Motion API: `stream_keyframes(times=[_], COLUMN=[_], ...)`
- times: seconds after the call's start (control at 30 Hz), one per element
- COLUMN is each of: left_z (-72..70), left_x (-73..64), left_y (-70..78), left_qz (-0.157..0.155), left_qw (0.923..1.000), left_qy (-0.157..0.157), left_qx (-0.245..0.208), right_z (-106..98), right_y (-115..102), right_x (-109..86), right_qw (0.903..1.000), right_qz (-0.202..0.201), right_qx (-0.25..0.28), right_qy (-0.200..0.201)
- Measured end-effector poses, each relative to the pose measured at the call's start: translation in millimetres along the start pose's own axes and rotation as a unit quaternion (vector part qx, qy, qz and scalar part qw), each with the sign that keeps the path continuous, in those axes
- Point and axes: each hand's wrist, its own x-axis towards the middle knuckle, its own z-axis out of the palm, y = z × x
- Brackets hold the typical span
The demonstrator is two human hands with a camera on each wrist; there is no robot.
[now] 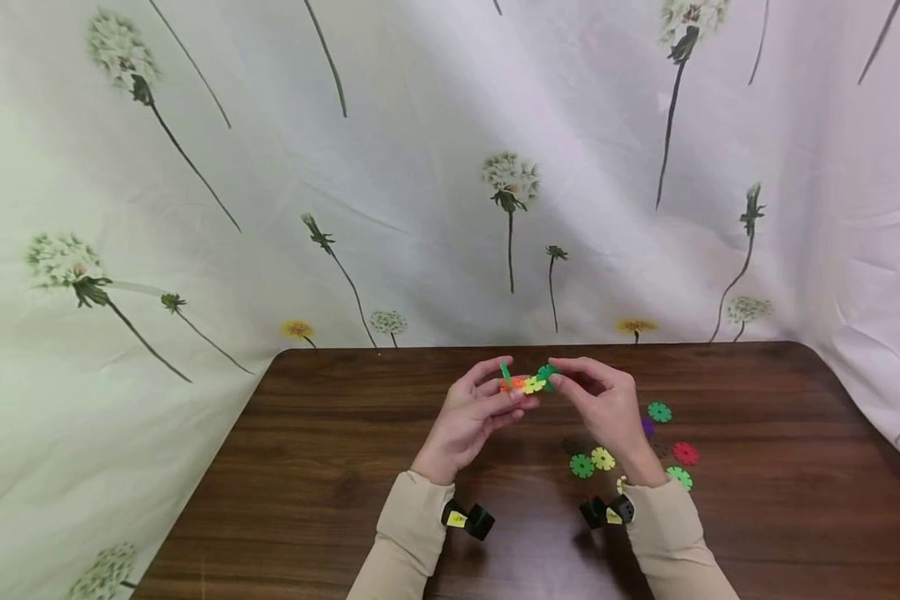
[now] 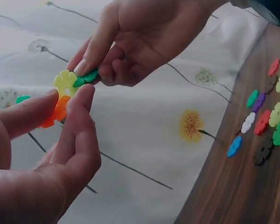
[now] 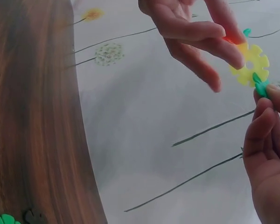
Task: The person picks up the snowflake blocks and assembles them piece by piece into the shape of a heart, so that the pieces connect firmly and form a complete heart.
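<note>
Head, below centre: left hand [image 1: 471, 412] pinches an orange disc [image 1: 516, 384], right hand [image 1: 607, 404] a green disc [image 1: 546, 373], yellow disc [image 1: 534, 385] between. Left wrist, upper left: apparently joining discs; pushing calls for aligned slots. Right wrist, right edge: green disc pinched.

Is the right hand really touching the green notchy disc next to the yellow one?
Touching. The right wrist view shows it: the right hand's thumb and fingers pinch the green notched disc directly.

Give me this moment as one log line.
Left hand: pinches orange disc; right hand: pinches green disc; yellow disc: between them; loose discs: on table
</note>
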Motion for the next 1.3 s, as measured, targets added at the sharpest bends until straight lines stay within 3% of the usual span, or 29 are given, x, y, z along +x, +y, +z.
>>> stream_keyframes(times=[0.23, 0.77, 1.0, 1.13, 1.3], left_z=[3.4, 6.7, 4.5, 2.8, 1.6], left_x=[-1.7, -0.5, 0.3, 0.3, 0.0], left_y=[1.2, -0.7, 0.2, 0.7, 1.2], left_qz=[0.024, 0.024, 0.032, 0.038, 0.039], left_qw=[0.9983, 0.9968, 0.996, 0.9962, 0.9966], left_qy=[-0.027, -0.009, 0.005, 0.001, 0.003], left_qx=[0.046, 0.076, 0.083, 0.078, 0.073], right_z=[-3.5, -6.8, -30.8, -48.9, -63.7], right_y=[-1.0, -0.4, 10.9, 23.7, 42.6], right_x=[-0.1, 1.9, 6.5, 7.7, 5.3], right_qw=[0.9992, 0.9969, 0.9954, 0.9886, 0.9689], right_qz=[0.022, 0.045, 0.059, 0.095, 0.161], right_qx=[-0.03, -0.054, -0.076, -0.113, -0.185], right_qy=[-0.018, -0.036, 0.001, 0.026, 0.029])
